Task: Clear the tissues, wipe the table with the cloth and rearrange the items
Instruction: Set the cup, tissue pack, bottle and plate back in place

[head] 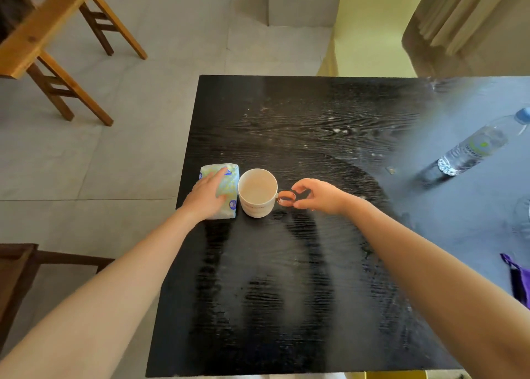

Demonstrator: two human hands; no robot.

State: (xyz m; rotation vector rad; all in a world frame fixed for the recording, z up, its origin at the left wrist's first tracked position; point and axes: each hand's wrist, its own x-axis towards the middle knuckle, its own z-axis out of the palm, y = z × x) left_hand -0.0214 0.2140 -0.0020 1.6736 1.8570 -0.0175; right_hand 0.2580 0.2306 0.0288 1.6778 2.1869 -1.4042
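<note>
A tissue pack [229,189] in pale green and blue wrap lies near the left edge of the black table [301,292]. My left hand [205,196] rests on top of it, fingers laid over the wrap. Right beside the pack stands a white mug [257,193], empty, its brown handle [285,198] pointing right. My right hand [318,195] is at that handle, thumb and forefinger curved close around it; whether they pinch it is unclear. A purple cloth [520,281] shows at the right edge.
A clear water bottle [476,146] with a blue cap stands at the far right of the table. Another clear object [523,215] is partly cut off at the right edge. Wooden chairs [57,49] stand on the tiled floor to the left; a curtain [464,20] hangs behind.
</note>
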